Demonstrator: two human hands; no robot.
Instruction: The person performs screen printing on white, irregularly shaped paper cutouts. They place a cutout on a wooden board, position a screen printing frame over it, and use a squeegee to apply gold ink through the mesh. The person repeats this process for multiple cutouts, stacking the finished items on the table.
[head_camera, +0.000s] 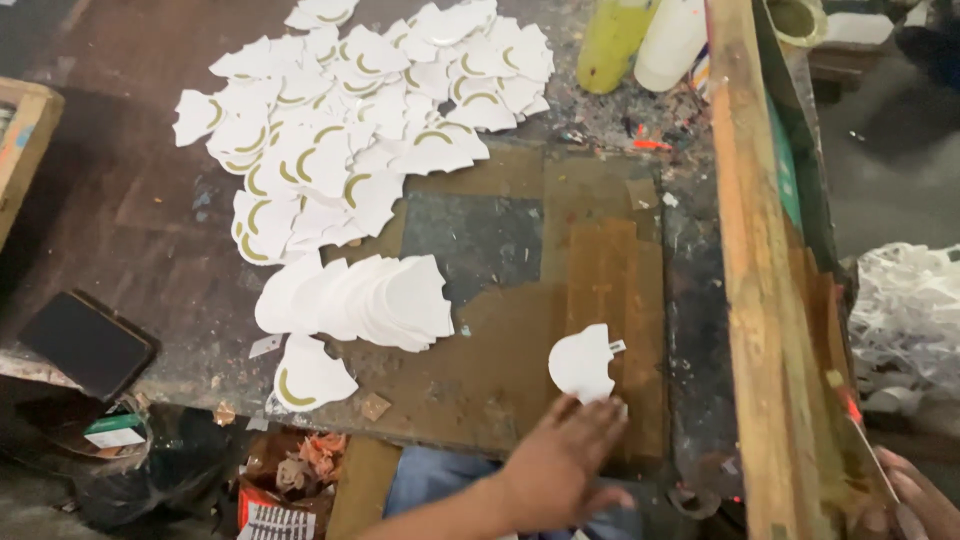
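Head view only. Left hand (560, 465) at 6 o'clock, flat and spread, palm down, fingers (590, 415) on the lower edge of a single white die-cut card piece with rounded top (582, 364); holding nothing, just pressing or touching. Right hand (915, 505) at 4–5 o'clock, mostly cut off by the frame edge, next to a thin stick-like tool with a red mark (855, 425); cannot tell if it grips it.

The single card lies on a brown board patch, right of centre, well apart from the fanned stack of blank white card pieces (365, 298) at 9 o'clock. One loose white card with a green arc (308, 376) sits just below that stack. Big scattered pile of white cards with green arcs (350, 120) at 11–12 o'clock.

Risk, as a judgement: flat fingers may slide the lone card instead of lifting it, and it could pick up dirt or crease on the rough top. A sweeping forearm could knock the fanned stack out of order.

Surface (150, 230): dark, stained, paint-spattered, patched. Black flat phone-like slab (85, 343) at 8 o'clock. Yellow-green bottle (610, 40) and white bottle (668, 40) at 1 o'clock. Worn wooden beam (760, 300) runs along the right. Dim workshop; litter on the floor below, white scrap heap (905, 310) at 3 o'clock.
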